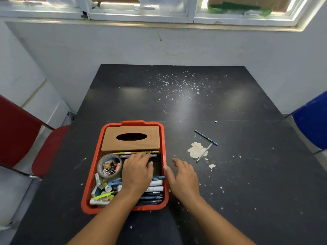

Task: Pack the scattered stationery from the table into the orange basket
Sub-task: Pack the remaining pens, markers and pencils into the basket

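The orange basket (164,156) stands on the black table near its front edge. Inside it are a tan tissue box (131,138) at the far end, a tape roll (109,166) filled with binder clips, and several pens, markers and glue sticks. My left hand (137,171) reaches into the basket, palm down, its fingers over a black object; whether it grips anything I cannot tell. My right hand (183,177) hovers beside the basket's right wall, fingers relaxed, holding nothing. On the table to the right lie a patterned blue pencil (205,137) and a clear pen (204,152).
A patch of peeled surface (196,150) lies under the pen, with white flecks scattered over the table (247,174). A red chair (26,135) stands at the left, a blue chair (313,121) at the right. A wall and window lie beyond the far edge.
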The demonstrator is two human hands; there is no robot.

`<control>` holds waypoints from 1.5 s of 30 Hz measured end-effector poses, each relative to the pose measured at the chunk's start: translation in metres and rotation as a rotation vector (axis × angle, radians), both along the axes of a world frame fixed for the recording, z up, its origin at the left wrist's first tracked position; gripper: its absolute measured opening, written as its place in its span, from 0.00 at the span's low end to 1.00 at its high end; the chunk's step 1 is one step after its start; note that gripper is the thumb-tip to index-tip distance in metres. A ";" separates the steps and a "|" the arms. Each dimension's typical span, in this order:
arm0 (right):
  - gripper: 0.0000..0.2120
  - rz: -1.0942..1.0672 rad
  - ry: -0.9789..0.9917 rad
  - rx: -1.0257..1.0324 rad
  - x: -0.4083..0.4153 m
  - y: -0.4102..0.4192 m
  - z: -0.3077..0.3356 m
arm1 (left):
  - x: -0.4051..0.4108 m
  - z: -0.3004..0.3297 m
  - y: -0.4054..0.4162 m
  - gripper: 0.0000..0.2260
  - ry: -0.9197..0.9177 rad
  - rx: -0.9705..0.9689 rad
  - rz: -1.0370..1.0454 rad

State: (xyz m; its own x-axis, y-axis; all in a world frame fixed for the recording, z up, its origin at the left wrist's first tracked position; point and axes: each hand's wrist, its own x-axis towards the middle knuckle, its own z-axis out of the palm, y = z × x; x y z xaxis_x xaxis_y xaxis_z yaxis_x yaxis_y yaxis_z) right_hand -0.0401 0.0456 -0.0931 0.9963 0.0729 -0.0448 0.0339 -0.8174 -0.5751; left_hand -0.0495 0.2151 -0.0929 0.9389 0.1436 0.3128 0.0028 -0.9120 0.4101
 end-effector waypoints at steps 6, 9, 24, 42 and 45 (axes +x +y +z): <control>0.17 -0.197 0.127 -0.046 0.033 -0.042 -0.011 | 0.002 -0.002 -0.033 0.09 -0.011 -0.019 -0.093; 0.15 -0.247 0.194 -0.133 0.051 -0.064 -0.018 | 0.001 -0.008 -0.038 0.09 -0.017 -0.001 -0.111; 0.18 -0.474 0.514 -0.235 0.113 -0.088 -0.033 | -0.006 -0.015 -0.034 0.12 0.032 -0.011 -0.116; 0.08 -0.125 0.154 0.141 0.029 -0.032 -0.018 | -0.028 -0.008 -0.025 0.11 -0.043 -0.093 -0.107; 0.06 0.030 -0.040 0.051 0.018 -0.016 -0.008 | -0.032 -0.005 -0.017 0.11 -0.079 -0.100 -0.079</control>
